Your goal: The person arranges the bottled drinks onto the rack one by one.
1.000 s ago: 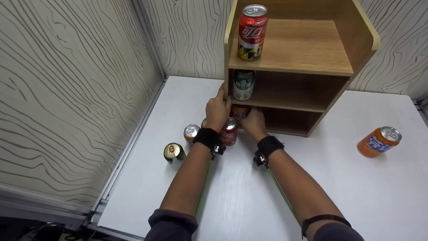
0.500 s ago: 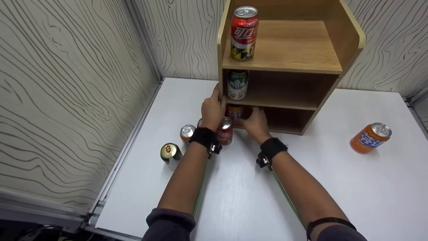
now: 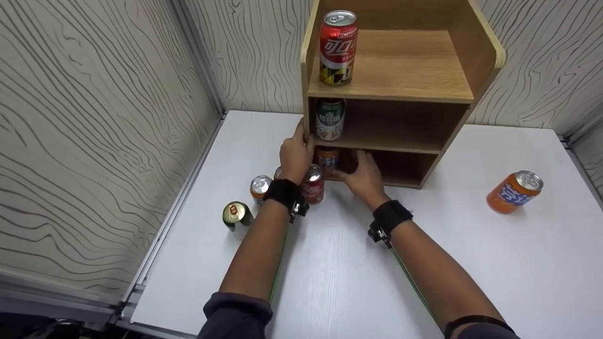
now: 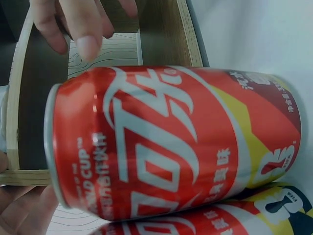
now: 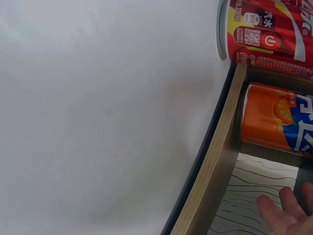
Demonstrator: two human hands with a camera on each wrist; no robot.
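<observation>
My left hand (image 3: 296,157) grips the left side panel of a wooden shelf (image 3: 395,89), with the thumb in front and fingers along the outer side. An orange soda can (image 3: 327,159) stands upright at the left of the bottom compartment. My right hand (image 3: 362,179) is at the front of that compartment, just right of the can. In the right wrist view its fingertips (image 5: 288,198) are spread, apart from the orange can (image 5: 269,117). A red cola can (image 4: 146,142) stands before the shelf, close to my left wrist, with another red can (image 4: 264,210) beside it.
A red cola can (image 3: 338,49) stands on the top shelf, a green-and-white can (image 3: 330,118) in the middle compartment. Left of my left wrist are an orange can (image 3: 260,186) and a dark green can (image 3: 237,214). Another orange can (image 3: 514,192) stands at the right.
My right hand has loosened from the orange can in the bottom compartment and drawn slightly right of it. My left hand stays on the shelf's side. The head view has shifted slightly.
</observation>
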